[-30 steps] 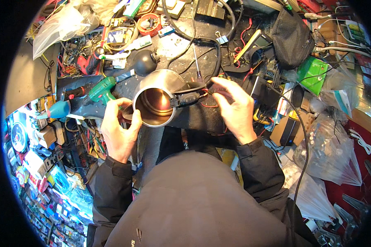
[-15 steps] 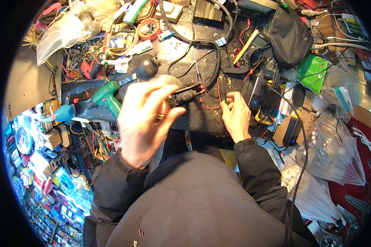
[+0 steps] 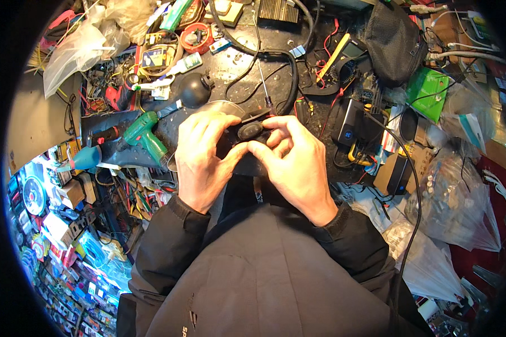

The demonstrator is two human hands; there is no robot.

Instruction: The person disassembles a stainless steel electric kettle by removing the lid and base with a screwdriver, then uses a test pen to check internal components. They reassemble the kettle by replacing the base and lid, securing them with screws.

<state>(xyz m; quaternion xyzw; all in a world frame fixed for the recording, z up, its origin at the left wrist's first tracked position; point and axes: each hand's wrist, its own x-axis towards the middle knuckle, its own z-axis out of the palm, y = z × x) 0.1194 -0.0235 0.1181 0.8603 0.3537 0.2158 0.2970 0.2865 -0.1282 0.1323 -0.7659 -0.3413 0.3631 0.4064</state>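
Both my hands meet over the middle of the near bench edge, around a small black oval part (image 3: 250, 131) with a thin flat black piece (image 3: 256, 117) just beyond it. My left hand (image 3: 201, 157) is closed at the part's left side, fingers curled. From the right, my right hand (image 3: 299, 165) closes on it with bent fingers, its thumb tip near the left thumb's. The fingers hide much of what they grip. A screwdriver (image 3: 268, 101) with a long thin shaft lies just past the hands.
Left of my hands lie a green power tool (image 3: 146, 136) and a black rubber bulb (image 3: 195, 90). A thick black cable (image 3: 296, 84) curves across the bench. At right are a yellow-edged meter (image 3: 348, 48), a black box (image 3: 349, 121) and plastic bags (image 3: 455, 208).
My right hand has left the red and green wires and moved left to the black part. My left hand has come down onto the part's other side.
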